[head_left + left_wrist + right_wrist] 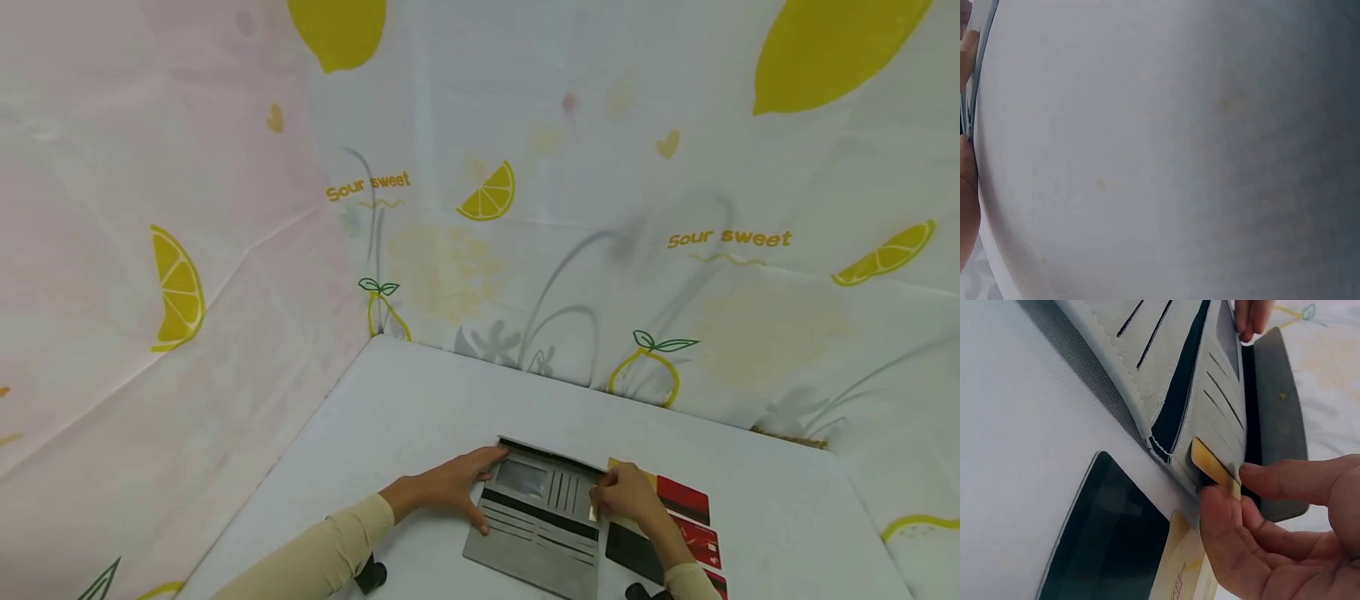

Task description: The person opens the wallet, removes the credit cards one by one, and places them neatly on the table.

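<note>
A grey wallet lies opened out on the white table, showing card slots, a clear window and dark pocket strips. My left hand holds its left edge, thumb on the lower panel and fingers near the top corner. At the wallet's right side my right hand pinches a gold card between thumb and fingers. This card overlaps the slotted panel, close by its outer edge. In the left wrist view, only a strip of the wallet and parts of the fingers show.
Right of the wallet lie a dark green card, a red card with a dark stripe, another red card and a partly covered yellow one. Lemon-print cloth hangs behind the white table.
</note>
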{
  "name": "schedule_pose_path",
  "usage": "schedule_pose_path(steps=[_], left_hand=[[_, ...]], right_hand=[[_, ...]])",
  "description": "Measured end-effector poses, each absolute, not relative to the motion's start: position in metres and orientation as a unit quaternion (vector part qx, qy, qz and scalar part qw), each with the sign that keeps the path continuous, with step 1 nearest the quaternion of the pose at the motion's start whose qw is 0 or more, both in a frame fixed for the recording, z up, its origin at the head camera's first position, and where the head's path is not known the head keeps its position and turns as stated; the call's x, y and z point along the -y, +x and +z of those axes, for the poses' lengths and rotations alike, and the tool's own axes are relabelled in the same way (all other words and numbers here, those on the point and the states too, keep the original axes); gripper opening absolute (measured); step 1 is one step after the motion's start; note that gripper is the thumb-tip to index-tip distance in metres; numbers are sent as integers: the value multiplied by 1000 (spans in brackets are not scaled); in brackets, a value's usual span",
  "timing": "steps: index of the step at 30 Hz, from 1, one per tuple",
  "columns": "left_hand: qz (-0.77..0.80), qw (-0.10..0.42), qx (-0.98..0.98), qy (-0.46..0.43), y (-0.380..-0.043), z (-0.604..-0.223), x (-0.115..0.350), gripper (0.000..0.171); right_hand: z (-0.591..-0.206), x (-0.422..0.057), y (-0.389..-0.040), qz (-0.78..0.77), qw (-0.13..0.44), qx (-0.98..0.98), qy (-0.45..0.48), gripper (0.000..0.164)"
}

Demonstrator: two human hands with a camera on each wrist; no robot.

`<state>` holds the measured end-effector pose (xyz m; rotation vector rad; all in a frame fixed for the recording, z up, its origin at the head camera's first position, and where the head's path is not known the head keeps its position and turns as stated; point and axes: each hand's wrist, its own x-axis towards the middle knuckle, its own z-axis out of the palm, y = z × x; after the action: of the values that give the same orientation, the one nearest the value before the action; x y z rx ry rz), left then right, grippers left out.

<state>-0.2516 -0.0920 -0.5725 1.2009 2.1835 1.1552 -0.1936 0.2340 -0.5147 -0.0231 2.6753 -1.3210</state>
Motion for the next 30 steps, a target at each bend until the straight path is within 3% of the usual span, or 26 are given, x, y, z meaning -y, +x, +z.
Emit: schedule_pose_path(steps=[13,30], left_hand=[[427,208,-771,424,-255,-568,92,122],[419,213,-776,421,-252,-569,92,122]], right_hand=[[-524,-233,-197,-428,37,-902,48,13],[-528,-249,-191,-513,54,-850,102,14]])
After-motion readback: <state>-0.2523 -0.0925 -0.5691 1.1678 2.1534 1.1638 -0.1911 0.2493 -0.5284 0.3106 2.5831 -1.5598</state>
